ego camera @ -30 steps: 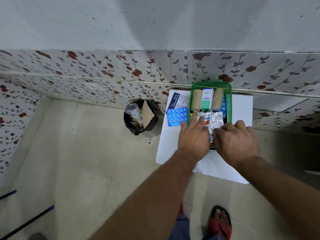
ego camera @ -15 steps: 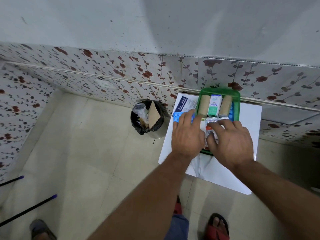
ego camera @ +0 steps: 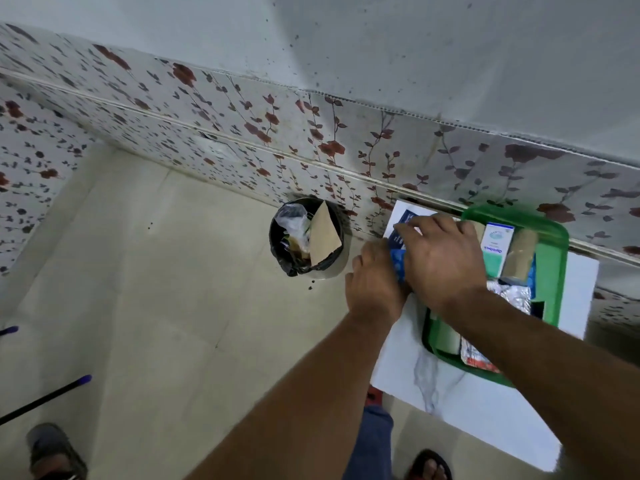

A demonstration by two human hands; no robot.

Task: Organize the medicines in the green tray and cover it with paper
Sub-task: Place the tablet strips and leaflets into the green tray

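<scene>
The green tray [ego camera: 554,258] stands on a white table top [ego camera: 467,396] by the wall. In it lie a white and green box [ego camera: 496,249], a brown roll [ego camera: 519,254], a foil strip [ego camera: 512,295] and another strip [ego camera: 472,355] at the near end. Left of the tray, my left hand [ego camera: 375,284] grips the edge of a blue blister pack [ego camera: 398,263]. My right hand [ego camera: 445,261] lies across that pack, its fingertips curled over a dark blue and white packet [ego camera: 403,220]. Most of both items is hidden under my hands.
A black-lined bin [ego camera: 308,239] holding a plastic bag and brown card stands on the tiled floor left of the table. Floral wall tiles run behind. A dark stick [ego camera: 45,398] lies at lower left. Sandalled feet show at the bottom.
Both hands have moved left, out of the tray, onto the blue blister pack and the dark blue packet beside it. The camera has swung left and tilted.
</scene>
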